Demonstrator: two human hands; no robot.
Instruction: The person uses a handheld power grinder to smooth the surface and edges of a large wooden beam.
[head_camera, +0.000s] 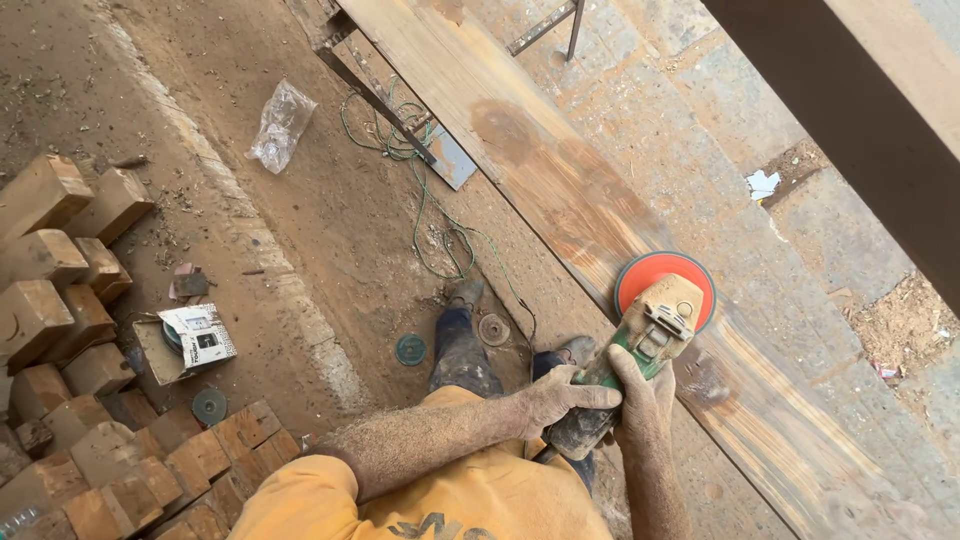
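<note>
Both grips closed on my grinder (640, 345): left hand (560, 398) round the body, right hand (645, 395) behind its orange disc (640, 272), flat on the plank (560, 190).

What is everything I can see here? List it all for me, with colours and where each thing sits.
Angle grinder: one, green body, orange disc, on the plank.
Wooden plank: one, brown, diagonal across the middle.
Wood blocks: a pile, too many to count, reddish-brown, far left.
Plastic bag: one, clear, on the dirt, upper left.
Cable: one, green, tangled beside the plank.
Small box: one, white, by the blocks.
Loose discs: three, dark or grey, on the ground.
Left hand: dusty, gripping the grinder's rear.
Right hand: dusty, on the grinder's body.
</note>
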